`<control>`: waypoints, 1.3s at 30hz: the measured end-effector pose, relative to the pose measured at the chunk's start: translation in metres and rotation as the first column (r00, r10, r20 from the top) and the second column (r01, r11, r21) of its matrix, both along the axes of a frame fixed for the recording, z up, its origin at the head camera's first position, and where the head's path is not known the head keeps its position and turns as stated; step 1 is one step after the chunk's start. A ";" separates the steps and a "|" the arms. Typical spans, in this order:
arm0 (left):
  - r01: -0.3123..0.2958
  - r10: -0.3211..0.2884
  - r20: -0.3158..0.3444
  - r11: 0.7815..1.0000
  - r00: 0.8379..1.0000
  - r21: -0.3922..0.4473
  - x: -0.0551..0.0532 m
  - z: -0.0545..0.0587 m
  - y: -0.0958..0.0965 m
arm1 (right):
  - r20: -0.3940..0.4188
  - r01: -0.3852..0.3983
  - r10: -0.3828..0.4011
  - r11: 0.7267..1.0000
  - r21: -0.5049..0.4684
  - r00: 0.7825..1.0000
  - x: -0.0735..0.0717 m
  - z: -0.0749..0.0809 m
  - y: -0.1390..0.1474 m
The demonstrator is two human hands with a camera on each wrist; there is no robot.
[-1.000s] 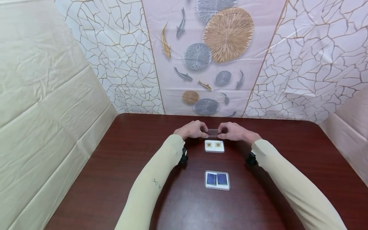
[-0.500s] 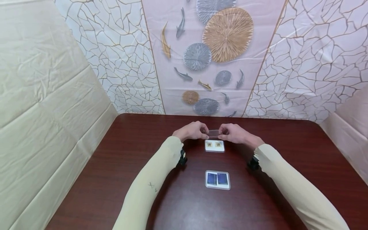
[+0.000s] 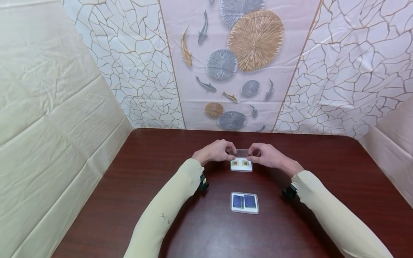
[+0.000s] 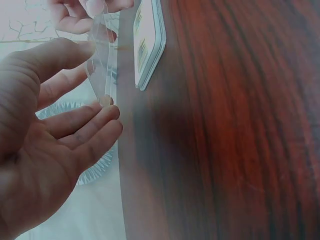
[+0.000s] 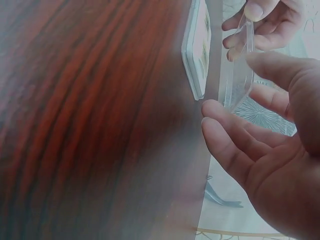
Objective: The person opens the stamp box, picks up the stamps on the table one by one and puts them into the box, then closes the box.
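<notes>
Between both hands hangs a clear plastic lid (image 3: 242, 153), seen nearly edge-on in the left wrist view as a thin clear plate (image 4: 101, 65). My left hand (image 3: 217, 150) pinches its left end between thumb and fingers. At the opposite end, my right hand (image 3: 268, 155) pinches it the same way. Just below, on the table, lies a flat white case (image 3: 240, 164) bearing two small gold-coloured squares. In the head view the lid overlaps that case's far edge, and the right wrist view shows a gap between the lid and the case (image 5: 199, 50).
Nearer to me on the dark red wooden table (image 3: 206, 229) lies a second flat case (image 3: 244, 211), white inside with two dark blue rectangles. A patterned cloth (image 3: 200, 96) hangs behind the table's far edge, and a pale cloth (image 3: 64, 118) hangs along the left.
Both hands have brought the clear lid slightly toward me, from behind the white case to over its far edge. The two cases on the table have stayed put.
</notes>
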State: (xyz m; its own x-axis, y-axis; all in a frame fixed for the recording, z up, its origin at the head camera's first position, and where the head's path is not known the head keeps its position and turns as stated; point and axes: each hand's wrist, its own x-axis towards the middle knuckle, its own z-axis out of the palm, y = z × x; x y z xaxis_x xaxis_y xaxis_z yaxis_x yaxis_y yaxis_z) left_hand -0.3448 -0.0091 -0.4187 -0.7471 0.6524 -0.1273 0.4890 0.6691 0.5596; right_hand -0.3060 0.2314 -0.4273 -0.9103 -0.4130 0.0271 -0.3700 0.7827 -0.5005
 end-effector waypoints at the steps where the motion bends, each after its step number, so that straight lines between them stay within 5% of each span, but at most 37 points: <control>1: 0.004 -0.004 -0.001 1.000 1.000 0.001 0.001 0.000 0.000 | 0.002 -0.002 0.002 1.000 -0.004 1.000 0.001 0.000 0.001; 15: 0.029 -0.029 -0.022 0.999 0.999 -0.029 0.019 -0.003 -0.001 | 0.014 -0.056 0.057 0.998 -0.022 0.998 0.012 -0.005 0.005; 22: 0.085 -0.093 -0.103 0.993 0.990 -0.080 0.020 -0.010 0.001 | -0.003 -0.058 0.058 0.998 0.008 0.998 0.015 -0.009 0.005; 39: 0.099 -0.118 -0.140 0.985 0.983 -0.139 0.023 -0.015 0.001 | -0.094 -0.084 0.094 0.991 0.101 0.991 0.020 -0.016 -0.003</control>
